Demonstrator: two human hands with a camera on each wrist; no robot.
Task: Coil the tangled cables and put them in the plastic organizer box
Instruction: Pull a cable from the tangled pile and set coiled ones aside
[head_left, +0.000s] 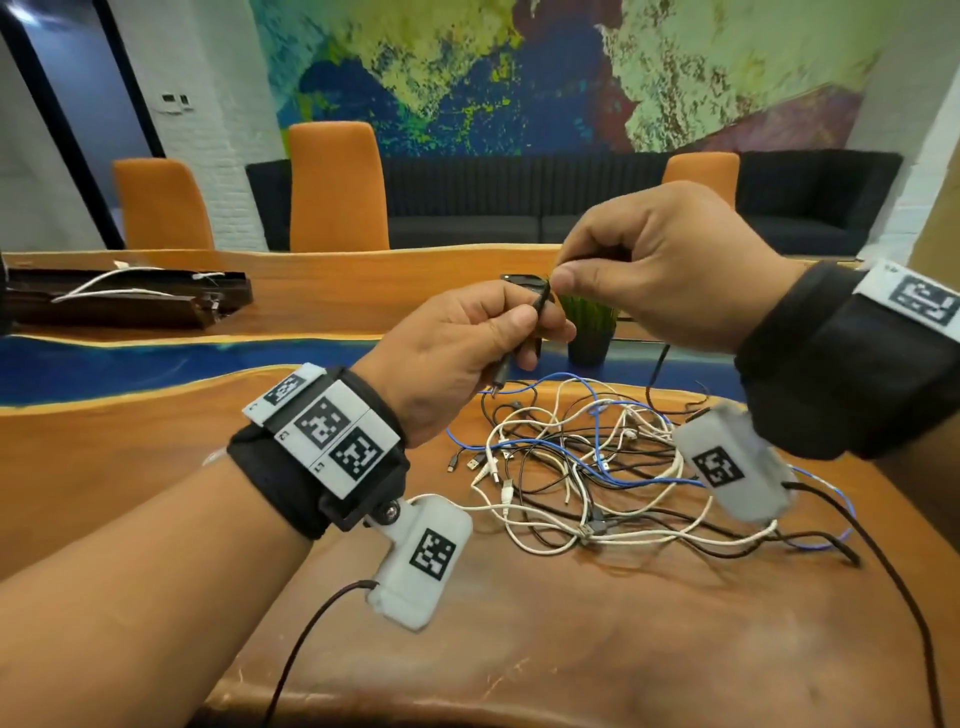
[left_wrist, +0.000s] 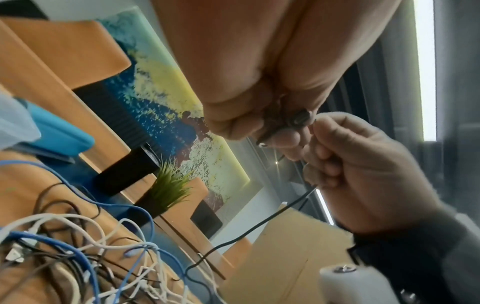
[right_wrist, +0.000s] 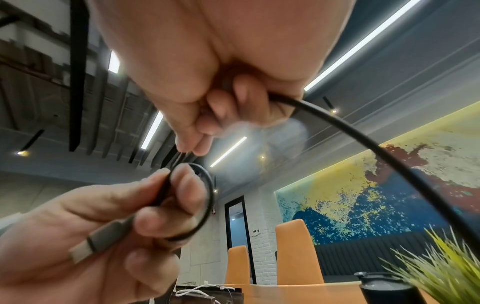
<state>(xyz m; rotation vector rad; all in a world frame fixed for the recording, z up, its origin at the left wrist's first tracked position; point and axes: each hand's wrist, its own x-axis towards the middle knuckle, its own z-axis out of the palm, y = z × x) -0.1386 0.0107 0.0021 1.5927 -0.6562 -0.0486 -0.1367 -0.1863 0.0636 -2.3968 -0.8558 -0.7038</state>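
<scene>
Wooden table (head_left: 519, 649): both hands pinch black cable (right_wrist: 389, 160).

The table (head_left: 571, 649) is glossy varnished wood with a smooth blue resin strip (head_left: 156, 358). The black cable (right_wrist: 384, 156) has a smooth matt plastic jacket; its USB plug (right_wrist: 80, 252) is bare metal. The wrist bands (head_left: 275, 483) are black cloth.

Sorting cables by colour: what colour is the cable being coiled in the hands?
Black cable, clearest in the right wrist view.
</scene>
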